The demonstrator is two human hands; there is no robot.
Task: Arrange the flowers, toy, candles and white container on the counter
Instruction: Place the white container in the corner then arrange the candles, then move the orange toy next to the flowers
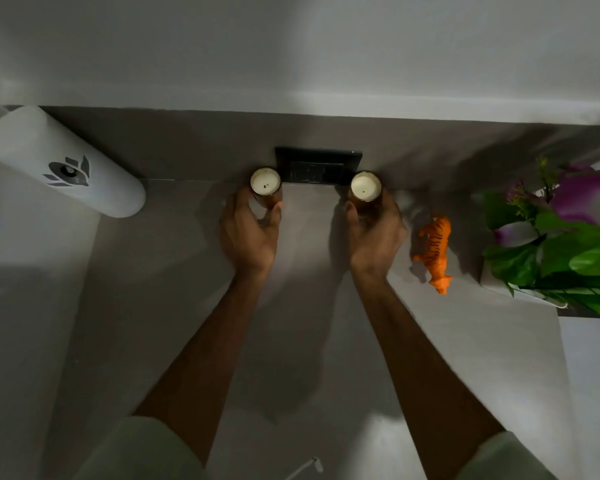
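A view from above of a pale grey tabletop (174,306) set against a white wall. Two bare forearms reach forward from light sleeves. The left hand (248,233) has its fingers (276,213) curled around the amber glass jar of a white wax candle (265,183), thumb on one side and fingers on the other. The right hand (374,233) grips a second matching amber glass candle (365,187) in the same way. Both candles stand upright near the wall, one at each end of a black rectangular wall socket plate (317,166).

At the far left, well apart from the hands, stands a tall white cylindrical container (61,161) bearing a dark grey flower emblem. Just to the right of the right hand lies a small orange plastic toy tiger with black stripes (435,252). Further right, at the frame edge, is a bunch of purple and white flowers with broad green leaves (561,233).
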